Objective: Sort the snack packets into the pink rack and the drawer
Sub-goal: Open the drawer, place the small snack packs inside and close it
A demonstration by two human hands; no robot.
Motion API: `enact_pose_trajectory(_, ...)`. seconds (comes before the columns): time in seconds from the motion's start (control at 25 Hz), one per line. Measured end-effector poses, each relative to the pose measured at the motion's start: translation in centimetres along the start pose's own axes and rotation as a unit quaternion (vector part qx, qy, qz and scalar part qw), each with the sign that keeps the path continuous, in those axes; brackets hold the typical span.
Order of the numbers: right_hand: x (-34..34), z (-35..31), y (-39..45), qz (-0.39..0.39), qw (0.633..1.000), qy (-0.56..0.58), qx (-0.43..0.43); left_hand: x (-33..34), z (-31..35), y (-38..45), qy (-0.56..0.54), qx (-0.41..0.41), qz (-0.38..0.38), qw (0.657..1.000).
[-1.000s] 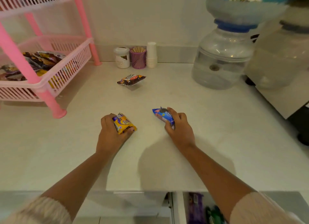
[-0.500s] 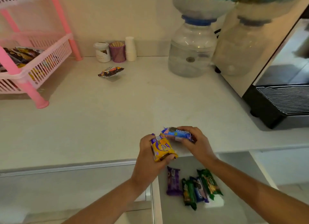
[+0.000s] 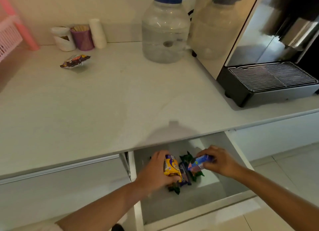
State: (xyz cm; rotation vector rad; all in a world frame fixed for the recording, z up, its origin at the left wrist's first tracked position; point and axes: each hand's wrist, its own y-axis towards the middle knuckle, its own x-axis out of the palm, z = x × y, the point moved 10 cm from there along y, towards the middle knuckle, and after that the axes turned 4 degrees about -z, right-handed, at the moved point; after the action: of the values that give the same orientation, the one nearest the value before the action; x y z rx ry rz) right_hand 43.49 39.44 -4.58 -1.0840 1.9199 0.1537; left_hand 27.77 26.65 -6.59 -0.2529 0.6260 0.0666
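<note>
Both hands are down in the open drawer (image 3: 241,163): left hand (image 3: 155,172) has its grip wrapped round a yellow packet (image 3: 170,167), right hand (image 3: 219,160) pinches a blue packet (image 3: 198,162) by its end. They look light, crinkly and a bit slippery, so grabbing the crimped ends seems safest. One more packet (image 3: 75,61) sits on the table (image 3: 120,101).

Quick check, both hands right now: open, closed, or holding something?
Left hand: fingers curled round the yellow packet, over the open drawer.
Right hand: pinches the blue packet, over the same drawer.
</note>
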Motion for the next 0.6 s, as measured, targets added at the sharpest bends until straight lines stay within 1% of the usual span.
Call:
enact_pose_trajectory(0.04,0.5,2.3,0.5,-0.010,0.998,-0.018,0.066,0.5,-1.1,1.0,0.018,-0.037,0.000,0.999)
enact_pose_trajectory(0.08,1.0,4.3,1.0,-0.020,0.991,-0.011,0.132,1.0,-2.1,1.9,0.030,-0.072,0.000,0.997)
enact_pose_trajectory(0.12,1.4,6.0,1.3,-0.026,0.983,0.003,0.184,1.6,-2.9,2.7,0.037,-0.102,0.000,0.994)
enact_pose_trajectory(0.16,1.5,7.2,1.6,-0.022,0.976,0.012,0.217,2.2,-3.7,3.4,0.040,-0.123,0.001,0.992)
enact_pose_trajectory(0.24,1.3,8.6,2.7,-0.003,0.971,-0.004,0.240,3.5,-4.8,4.6,0.031,-0.146,0.011,0.989)
enact_pose_trajectory(0.4,2.9,10.2,4.5,0.007,0.961,-0.016,0.276,5.5,-6.5,6.0,-0.002,-0.164,0.043,0.986)
enact_pose_trajectory(0.6,4.1,11.2,5.4,0.042,0.960,-0.013,0.278,6.5,-8.7,7.8,0.001,-0.184,0.054,0.982)
